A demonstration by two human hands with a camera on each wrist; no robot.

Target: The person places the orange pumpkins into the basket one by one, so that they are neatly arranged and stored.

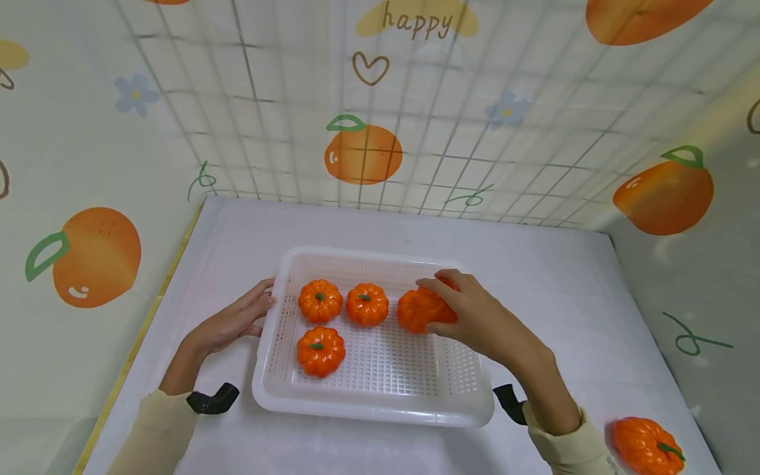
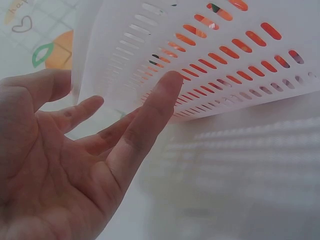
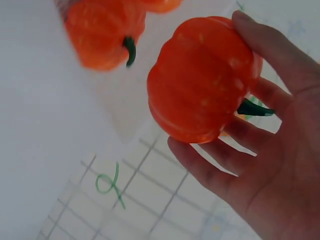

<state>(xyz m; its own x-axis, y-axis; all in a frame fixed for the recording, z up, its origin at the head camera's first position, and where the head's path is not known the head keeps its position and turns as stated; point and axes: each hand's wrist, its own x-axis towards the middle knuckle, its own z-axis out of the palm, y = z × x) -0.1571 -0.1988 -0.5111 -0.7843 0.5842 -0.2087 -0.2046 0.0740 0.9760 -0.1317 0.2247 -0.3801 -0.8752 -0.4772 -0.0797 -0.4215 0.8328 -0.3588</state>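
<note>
A white perforated plastic basket (image 1: 380, 409) stands on the white table. My right hand (image 1: 475, 316) grips a shiny orange toy pumpkin (image 3: 200, 80) over the basket's right half. In the right wrist view its green stem points toward the palm, with thumb and fingers around its sides. My left hand (image 1: 234, 320) is at the basket's left side, fingers extended and a fingertip against the slotted wall (image 2: 220, 55). Inside the basket sit two small pumpkins (image 1: 320, 301) (image 1: 367, 305) in the back row and another pumpkin (image 1: 320, 351) in front at the left.
One more orange pumpkin (image 1: 647, 445) lies on the table at the near right, beside my right sleeve. A wire grid (image 1: 267, 132) under a printed sheet rises behind the table, and printed side walls (image 1: 71, 369) enclose the left and right.
</note>
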